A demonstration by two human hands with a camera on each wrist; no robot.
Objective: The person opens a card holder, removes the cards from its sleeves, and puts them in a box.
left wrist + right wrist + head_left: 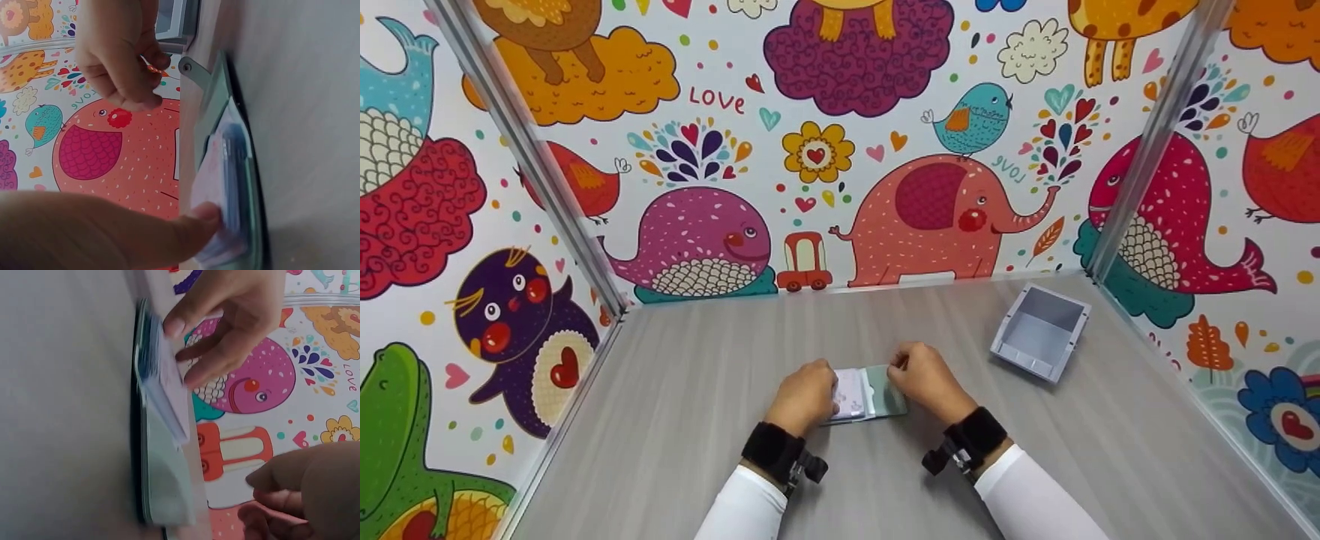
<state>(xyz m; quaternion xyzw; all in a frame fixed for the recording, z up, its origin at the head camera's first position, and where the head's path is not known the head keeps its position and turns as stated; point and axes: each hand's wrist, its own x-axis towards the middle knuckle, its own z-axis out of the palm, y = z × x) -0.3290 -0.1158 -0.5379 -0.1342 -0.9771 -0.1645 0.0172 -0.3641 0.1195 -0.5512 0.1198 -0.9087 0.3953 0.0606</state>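
Observation:
A green card holder point(889, 403) lies opened out on the table, its clear sleeves point(230, 169) stacked on the left half with a pale pink printed sheet point(849, 394) on top. My left hand point(804, 396) holds that half, thumb point(197, 225) on the sleeve stack and curled fingers across it. A small strap with a snap point(194, 72) sticks out at the holder's far side. Close to the bare right half is my right hand point(926, 381); its fingers are loosely curled with nothing between them, apart from the holder in the left wrist view.
A grey plastic bin point(1041, 334) stands on the table point(697, 390) at the back right. Printed cartoon walls point(825, 97) enclose the table at the back and both sides, with metal posts point(1132, 150) at the corners.

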